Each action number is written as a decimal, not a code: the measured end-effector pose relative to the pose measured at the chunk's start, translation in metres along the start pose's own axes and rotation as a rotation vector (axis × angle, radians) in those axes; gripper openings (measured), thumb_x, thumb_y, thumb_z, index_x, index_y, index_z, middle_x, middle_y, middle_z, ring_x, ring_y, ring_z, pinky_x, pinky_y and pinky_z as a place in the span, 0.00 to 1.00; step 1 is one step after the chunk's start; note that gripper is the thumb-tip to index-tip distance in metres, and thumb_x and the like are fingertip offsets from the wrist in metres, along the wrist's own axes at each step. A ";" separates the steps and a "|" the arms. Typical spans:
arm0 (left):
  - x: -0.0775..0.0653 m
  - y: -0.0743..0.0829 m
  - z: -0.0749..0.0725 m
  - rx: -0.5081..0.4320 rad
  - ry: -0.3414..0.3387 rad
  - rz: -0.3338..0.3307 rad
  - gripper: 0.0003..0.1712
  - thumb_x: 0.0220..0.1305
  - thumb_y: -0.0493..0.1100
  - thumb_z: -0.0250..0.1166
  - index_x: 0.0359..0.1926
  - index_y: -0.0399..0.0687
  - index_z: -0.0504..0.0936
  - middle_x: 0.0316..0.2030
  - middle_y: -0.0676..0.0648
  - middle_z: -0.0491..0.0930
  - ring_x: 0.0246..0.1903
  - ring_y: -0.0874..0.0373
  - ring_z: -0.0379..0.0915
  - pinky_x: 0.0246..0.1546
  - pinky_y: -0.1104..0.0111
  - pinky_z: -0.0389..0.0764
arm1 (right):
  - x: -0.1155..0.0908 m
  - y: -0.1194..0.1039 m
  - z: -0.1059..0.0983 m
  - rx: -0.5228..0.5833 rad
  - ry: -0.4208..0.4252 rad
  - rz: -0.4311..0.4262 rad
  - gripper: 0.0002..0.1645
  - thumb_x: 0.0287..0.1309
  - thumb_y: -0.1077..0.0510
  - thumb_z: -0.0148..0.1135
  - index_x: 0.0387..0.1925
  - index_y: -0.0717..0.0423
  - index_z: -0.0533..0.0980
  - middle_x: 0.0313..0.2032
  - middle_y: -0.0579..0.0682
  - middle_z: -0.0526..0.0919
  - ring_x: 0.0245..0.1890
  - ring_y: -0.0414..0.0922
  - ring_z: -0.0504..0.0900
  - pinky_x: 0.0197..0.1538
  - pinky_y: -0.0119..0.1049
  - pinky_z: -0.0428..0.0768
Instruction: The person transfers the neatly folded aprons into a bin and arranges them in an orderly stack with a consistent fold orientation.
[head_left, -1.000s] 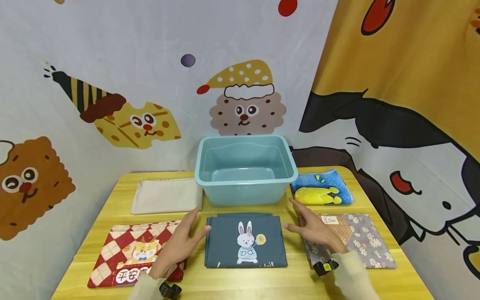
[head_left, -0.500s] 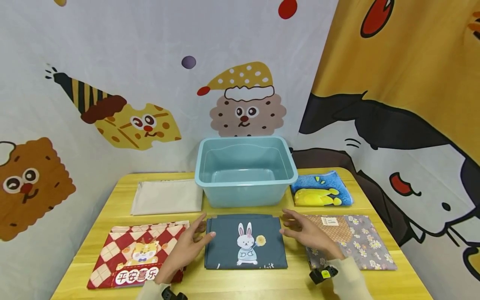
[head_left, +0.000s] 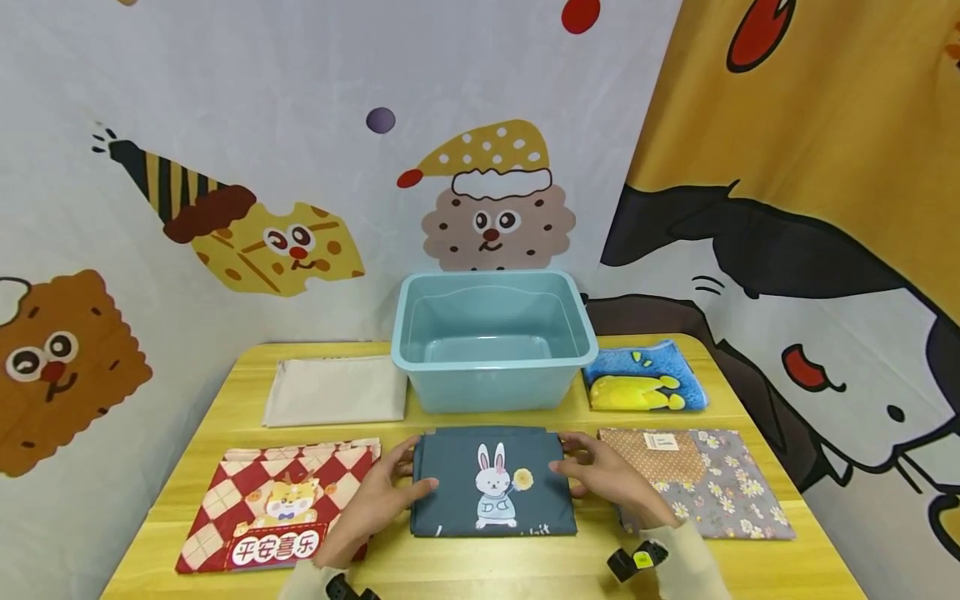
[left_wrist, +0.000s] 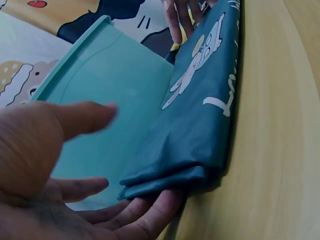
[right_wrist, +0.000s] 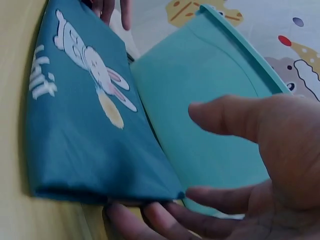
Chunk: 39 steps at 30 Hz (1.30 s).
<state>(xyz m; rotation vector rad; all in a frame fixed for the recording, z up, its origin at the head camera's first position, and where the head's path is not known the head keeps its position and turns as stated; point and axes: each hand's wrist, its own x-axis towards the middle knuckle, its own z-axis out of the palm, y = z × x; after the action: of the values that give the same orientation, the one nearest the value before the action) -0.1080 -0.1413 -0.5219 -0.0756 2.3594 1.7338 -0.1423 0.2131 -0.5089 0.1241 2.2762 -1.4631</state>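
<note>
Head cam: both hands have closed in on the folded dark-blue rabbit-print cloth over the last second, left hand and right hand now at its short sides. Wrist cams show fingertips touching under the edges, thumbs spread clear, so no pinch yet. Cloth's basically unmoved on the table, just in front of the light-blue basin. I'd call it both ends reached, neither secured.
</note>
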 end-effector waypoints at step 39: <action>0.007 -0.009 -0.003 -0.243 -0.056 -0.115 0.49 0.60 0.26 0.69 0.76 0.24 0.51 0.57 0.20 0.77 0.48 0.39 0.86 0.43 0.55 0.88 | 0.013 0.013 0.009 0.366 -0.230 -0.021 0.46 0.68 0.62 0.60 0.75 0.78 0.48 0.66 0.75 0.71 0.56 0.53 0.83 0.58 0.47 0.85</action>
<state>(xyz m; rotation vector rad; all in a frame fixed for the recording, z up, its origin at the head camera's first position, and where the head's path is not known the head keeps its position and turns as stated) -0.1136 -0.1463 -0.5314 -0.1945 2.0522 1.9300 -0.1471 0.2087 -0.5281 0.0371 1.8187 -1.7916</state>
